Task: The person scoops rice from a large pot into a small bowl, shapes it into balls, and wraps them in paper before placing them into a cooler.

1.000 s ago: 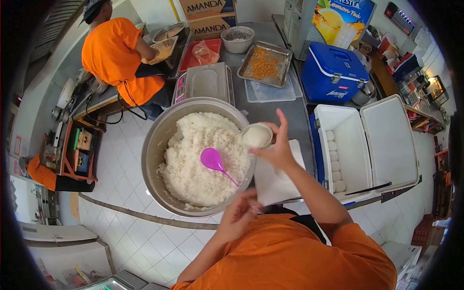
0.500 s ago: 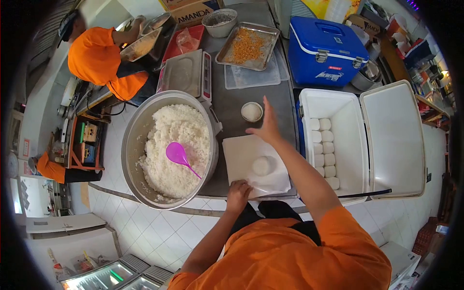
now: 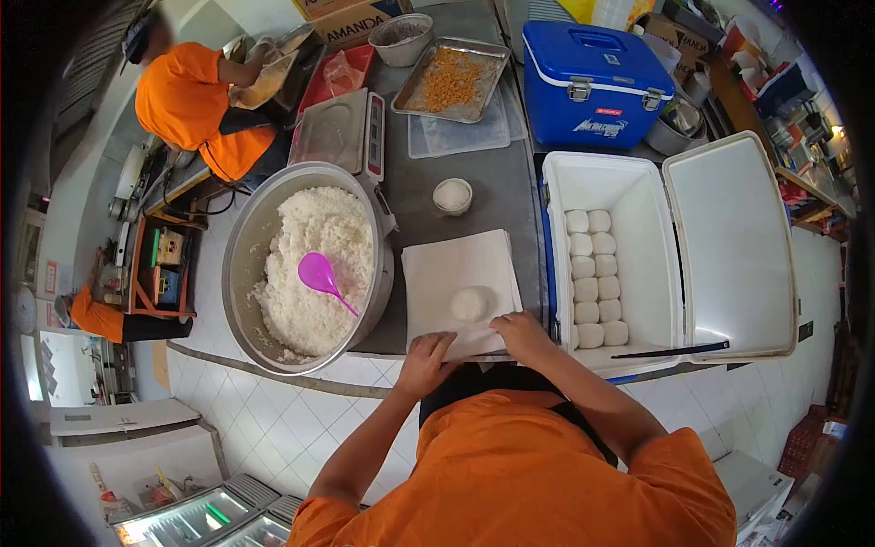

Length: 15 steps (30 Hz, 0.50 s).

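A stack of white wrapping paper [image 3: 456,260] lies on the dark worktop in front of me. On its top sheet, near the close edge, sits a rounded mound of white rice [image 3: 468,305]. My left hand [image 3: 427,363] is closed on the near left part of that sheet, which is lifted a little. At the near right corner my right hand [image 3: 526,339] pinches the same sheet. Beyond the stack stands a small bowl [image 3: 452,196] with rice in it. To the left a large metal pot [image 3: 234,301] holds loose rice and a pink rice paddle [image 3: 318,272].
At right an open white cooler box [image 3: 649,273] contains several white wrapped packets [image 3: 586,289]. A blue cooler [image 3: 592,91] stands behind it. A scale [image 3: 333,132], a tray [image 3: 492,64] of orange-brown shreds and a red tray [image 3: 314,96] are farther back. A co-worker [image 3: 187,105] works at far left.
My right hand has come back from beside the small bowl to the paper's near right corner and now grips it. My left hand stays at the near edge. The view has shifted slightly.
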Each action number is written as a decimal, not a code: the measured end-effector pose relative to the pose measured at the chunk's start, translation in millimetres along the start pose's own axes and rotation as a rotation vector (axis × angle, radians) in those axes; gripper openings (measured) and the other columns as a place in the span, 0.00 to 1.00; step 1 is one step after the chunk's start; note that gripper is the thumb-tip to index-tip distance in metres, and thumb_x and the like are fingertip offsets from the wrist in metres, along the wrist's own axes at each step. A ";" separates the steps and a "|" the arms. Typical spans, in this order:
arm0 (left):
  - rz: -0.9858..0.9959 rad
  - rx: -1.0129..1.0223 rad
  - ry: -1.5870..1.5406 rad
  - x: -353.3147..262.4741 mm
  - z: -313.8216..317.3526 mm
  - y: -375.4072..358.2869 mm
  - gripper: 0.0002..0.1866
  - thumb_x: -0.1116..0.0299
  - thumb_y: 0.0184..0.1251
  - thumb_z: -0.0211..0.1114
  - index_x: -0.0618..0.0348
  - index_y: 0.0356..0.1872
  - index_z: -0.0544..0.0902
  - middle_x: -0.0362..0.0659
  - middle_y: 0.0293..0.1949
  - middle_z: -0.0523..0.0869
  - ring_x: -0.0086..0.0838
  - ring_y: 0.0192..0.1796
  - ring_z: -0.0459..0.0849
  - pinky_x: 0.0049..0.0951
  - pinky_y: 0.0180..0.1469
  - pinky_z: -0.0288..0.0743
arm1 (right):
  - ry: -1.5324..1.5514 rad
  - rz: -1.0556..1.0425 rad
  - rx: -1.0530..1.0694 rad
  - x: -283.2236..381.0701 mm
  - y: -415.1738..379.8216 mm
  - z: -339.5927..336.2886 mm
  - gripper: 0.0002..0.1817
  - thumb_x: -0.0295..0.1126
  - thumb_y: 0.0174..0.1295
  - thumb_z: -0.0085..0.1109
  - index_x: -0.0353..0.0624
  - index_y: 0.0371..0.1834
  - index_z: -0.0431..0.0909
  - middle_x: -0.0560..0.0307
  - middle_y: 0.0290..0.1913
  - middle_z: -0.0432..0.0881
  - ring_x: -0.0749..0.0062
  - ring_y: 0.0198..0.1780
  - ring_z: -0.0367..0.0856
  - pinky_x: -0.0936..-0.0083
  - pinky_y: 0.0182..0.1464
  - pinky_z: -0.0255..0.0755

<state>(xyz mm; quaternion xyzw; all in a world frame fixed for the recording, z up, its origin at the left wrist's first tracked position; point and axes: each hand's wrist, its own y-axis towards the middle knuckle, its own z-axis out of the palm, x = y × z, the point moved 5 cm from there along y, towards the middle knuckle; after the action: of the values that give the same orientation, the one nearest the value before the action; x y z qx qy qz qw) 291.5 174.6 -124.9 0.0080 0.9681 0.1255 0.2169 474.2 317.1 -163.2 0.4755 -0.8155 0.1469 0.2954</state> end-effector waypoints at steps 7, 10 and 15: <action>-0.417 0.126 -0.347 31.4 19.6 -6.4 0.23 0.74 0.71 0.70 0.57 0.63 0.72 0.53 0.38 0.93 0.55 0.43 0.91 0.49 0.47 0.84 | 0.413 0.183 0.072 -10.1 11.3 -4.7 0.14 0.27 0.60 0.68 0.39 0.49 0.85 0.44 0.33 0.87 0.51 0.37 0.88 0.60 0.41 0.80; -0.419 0.094 -0.353 43.7 21.2 3.0 0.29 0.73 0.69 0.73 0.57 0.66 0.69 0.53 0.35 0.92 0.55 0.41 0.91 0.48 0.45 0.84 | 0.429 0.145 0.095 -16.3 25.7 -7.5 0.14 0.35 0.61 0.74 0.41 0.46 0.87 0.45 0.28 0.85 0.57 0.32 0.85 0.62 0.39 0.78; -0.522 0.140 -0.294 31.0 14.0 10.2 0.38 0.67 0.62 0.79 0.56 0.70 0.68 0.56 0.47 0.89 0.54 0.51 0.89 0.47 0.52 0.83 | 0.522 0.416 0.044 -36.9 37.8 -0.7 0.14 0.38 0.65 0.73 0.36 0.37 0.88 0.51 0.29 0.86 0.72 0.31 0.79 0.69 0.38 0.73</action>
<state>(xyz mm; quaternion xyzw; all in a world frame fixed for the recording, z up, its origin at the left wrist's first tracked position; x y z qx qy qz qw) 268.9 190.0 -147.6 -0.2081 0.9019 -0.0040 0.3784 455.6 362.0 -184.0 0.2515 -0.7884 0.3384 0.4479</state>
